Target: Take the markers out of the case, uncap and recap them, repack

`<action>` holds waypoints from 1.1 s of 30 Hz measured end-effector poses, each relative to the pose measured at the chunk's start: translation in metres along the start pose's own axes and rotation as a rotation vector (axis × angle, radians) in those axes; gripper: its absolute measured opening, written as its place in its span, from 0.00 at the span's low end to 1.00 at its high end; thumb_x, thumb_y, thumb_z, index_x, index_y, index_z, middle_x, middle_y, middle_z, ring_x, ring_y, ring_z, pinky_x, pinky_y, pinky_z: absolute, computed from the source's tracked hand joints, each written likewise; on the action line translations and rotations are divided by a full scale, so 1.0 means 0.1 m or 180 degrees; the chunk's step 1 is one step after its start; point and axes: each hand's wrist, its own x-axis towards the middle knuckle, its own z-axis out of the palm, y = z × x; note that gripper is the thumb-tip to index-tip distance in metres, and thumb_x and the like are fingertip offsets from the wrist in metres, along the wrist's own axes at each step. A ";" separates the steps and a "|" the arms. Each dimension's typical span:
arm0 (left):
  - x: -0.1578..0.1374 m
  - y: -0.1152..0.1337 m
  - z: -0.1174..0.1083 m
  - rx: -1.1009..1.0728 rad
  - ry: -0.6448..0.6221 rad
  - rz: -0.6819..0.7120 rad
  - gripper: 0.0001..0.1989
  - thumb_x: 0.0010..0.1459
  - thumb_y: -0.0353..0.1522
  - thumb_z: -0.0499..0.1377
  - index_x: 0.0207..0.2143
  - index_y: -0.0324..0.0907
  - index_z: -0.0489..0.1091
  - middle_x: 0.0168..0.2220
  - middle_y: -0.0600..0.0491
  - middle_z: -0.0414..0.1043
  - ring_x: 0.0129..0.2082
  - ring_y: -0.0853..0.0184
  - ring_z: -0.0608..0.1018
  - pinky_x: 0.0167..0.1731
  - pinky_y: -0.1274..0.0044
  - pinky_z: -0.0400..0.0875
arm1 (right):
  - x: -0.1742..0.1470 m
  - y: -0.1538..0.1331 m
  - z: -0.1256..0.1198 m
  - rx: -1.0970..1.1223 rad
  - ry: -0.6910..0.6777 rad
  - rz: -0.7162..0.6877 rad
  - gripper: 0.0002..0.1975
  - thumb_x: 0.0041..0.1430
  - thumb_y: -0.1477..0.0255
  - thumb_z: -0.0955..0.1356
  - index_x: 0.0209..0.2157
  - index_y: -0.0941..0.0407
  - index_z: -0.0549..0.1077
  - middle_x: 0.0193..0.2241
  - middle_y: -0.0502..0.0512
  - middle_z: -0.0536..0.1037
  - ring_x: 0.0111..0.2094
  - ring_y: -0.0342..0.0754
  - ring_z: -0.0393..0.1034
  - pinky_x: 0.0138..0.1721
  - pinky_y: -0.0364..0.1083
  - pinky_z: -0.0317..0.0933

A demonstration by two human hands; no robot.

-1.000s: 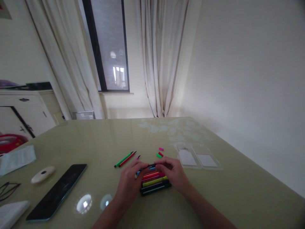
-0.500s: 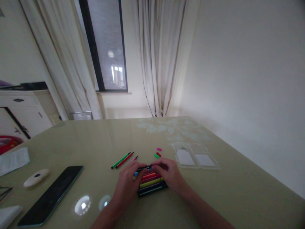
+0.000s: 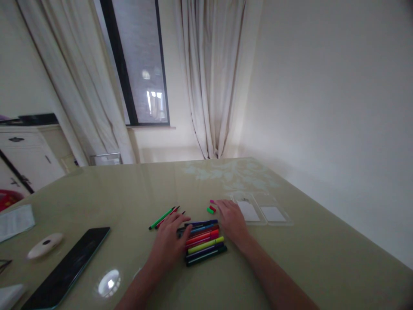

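Note:
A row of capped felt-tip pens in several colours lies on the table, among them a yellow-green pen (image 3: 205,245), a red pen (image 3: 203,237) and a dark green pen (image 3: 207,255). My left hand (image 3: 169,237) rests over the row's left end, thumb and fingers apart. Just past it lie an uncapped green pen (image 3: 161,218) and a red one partly under my fingers. My right hand (image 3: 232,217) stretches toward a pink cap (image 3: 211,201), its fingers extended beside it. Close to those fingertips lie a red cap (image 3: 212,208) and a green cap (image 3: 210,211).
An open clear plastic case (image 3: 263,221) with white inserts lies right of my right hand. On the left are a black tablet-like device (image 3: 67,269), a white oval object (image 3: 45,245) and a pale sheet (image 3: 16,221). A wall borders the table's right side.
Both hands were together at the top of the row over a dark pen; they have parted. That pen now lies in the row, and my right hand has moved up toward the caps.

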 end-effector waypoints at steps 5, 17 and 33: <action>0.09 -0.24 -0.18 0.0313 0.0188 -0.0494 0.19 0.64 0.40 0.52 0.41 0.41 0.80 0.40 0.44 0.79 0.43 0.53 0.79 0.48 0.62 0.72 | 0.05 -0.01 0.06 -0.0487 -0.0327 -0.0034 0.26 0.66 0.82 0.61 0.61 0.51 0.72 0.62 0.56 0.73 0.62 0.52 0.64 0.62 0.52 0.48; 0.07 -0.25 -0.16 0.0600 -0.0227 -0.0591 0.17 0.64 0.40 0.52 0.39 0.43 0.79 0.41 0.45 0.79 0.45 0.52 0.78 0.50 0.62 0.70 | 0.08 0.02 -0.02 -0.0693 -0.0167 0.0375 0.09 0.69 0.76 0.64 0.39 0.56 0.78 0.38 0.57 0.82 0.46 0.54 0.72 0.56 0.53 0.53; 0.04 0.04 -0.07 -0.0501 0.0013 -0.0160 0.11 0.65 0.40 0.56 0.39 0.46 0.76 0.39 0.51 0.81 0.41 0.58 0.81 0.45 0.69 0.73 | -0.08 -0.29 -0.18 0.2450 0.0258 -0.0177 0.07 0.67 0.69 0.68 0.39 0.54 0.79 0.39 0.54 0.78 0.43 0.49 0.74 0.47 0.47 0.69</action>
